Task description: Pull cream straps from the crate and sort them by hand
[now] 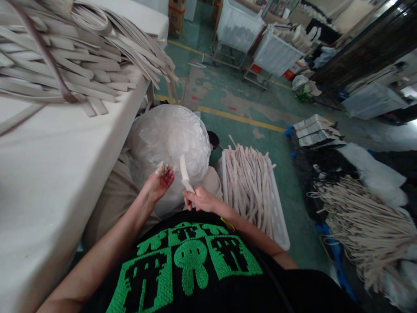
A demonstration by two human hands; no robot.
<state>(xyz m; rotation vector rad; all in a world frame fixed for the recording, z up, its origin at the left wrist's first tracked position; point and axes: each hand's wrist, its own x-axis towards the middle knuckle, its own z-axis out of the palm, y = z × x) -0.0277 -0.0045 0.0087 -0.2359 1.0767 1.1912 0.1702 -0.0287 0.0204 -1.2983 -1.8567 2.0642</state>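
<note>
While the right hand (200,200) pinches a pale strip (184,168) over the clear plastic bag (163,132), the left hand (159,183) curls nearby, though whether it grips anything I cannot tell.

A gap lies free between left hand (159,183) and strip (184,168); table (48,187) bars the left, crate (280,217) the right.

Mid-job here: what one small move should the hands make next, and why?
Probably bring the left hand across to the upper end of the pale strip. The right hand grips only the strip's lower part, the upper end has no hand on it, and the left hand is close by but apart from the strip, so a second hold would likely steady it.
</note>
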